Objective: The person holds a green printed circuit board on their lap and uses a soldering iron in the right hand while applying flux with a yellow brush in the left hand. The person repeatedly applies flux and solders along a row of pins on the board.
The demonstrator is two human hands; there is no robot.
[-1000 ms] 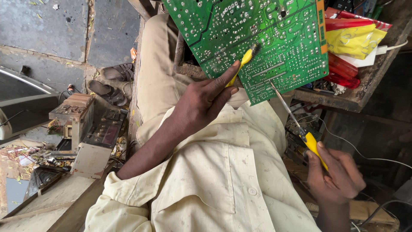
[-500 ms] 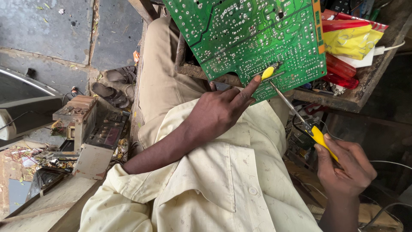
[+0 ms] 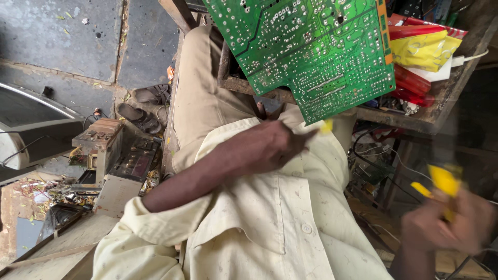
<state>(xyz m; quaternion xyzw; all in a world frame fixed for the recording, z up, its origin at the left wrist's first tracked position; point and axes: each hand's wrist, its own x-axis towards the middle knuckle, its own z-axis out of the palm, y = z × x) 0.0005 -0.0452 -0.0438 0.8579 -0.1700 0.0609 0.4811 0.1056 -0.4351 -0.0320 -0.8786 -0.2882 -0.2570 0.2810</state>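
Two hands (image 3: 275, 148) hover below green circuit board (image 3: 311, 49) on cluttered bench (image 3: 415, 116).

One camera serves the scene. It is worn on the person's head and faces steeply down along the chest and lap, so the cream shirt (image 3: 270, 228) fills the lower middle at very close range. The picture is rolled: the paved ground appears at upper left.

Reference landmark: the green circuit board (image 3: 311, 52), at the top centre, close to the lens and tilted. Below it, blurred, lies the left hand (image 3: 272, 148). Below and right of it, also blurred, the right hand (image 3: 448, 223) sits at the frame edge. Left of it, farther off, old electronic units (image 3: 111, 158) stand on the ground.
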